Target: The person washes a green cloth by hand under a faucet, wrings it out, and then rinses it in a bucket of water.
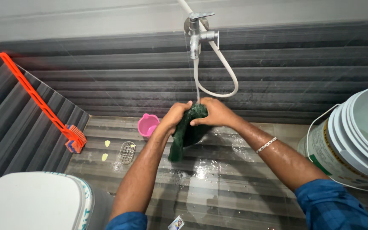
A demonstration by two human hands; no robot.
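Rinse step: left hand (174, 116) and right hand (215, 111) both clench a dark green cloth (187, 130) under the wall tap (196, 32), above the wet tiled floor (218, 179). Likely next: wring hard, keeping it in the stream. Pink mug (148, 125) nearby.

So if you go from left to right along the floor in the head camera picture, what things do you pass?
Orange brush → yellow bits → wire soap dish → pink mug → left hand → green cloth → right hand → white bucket.
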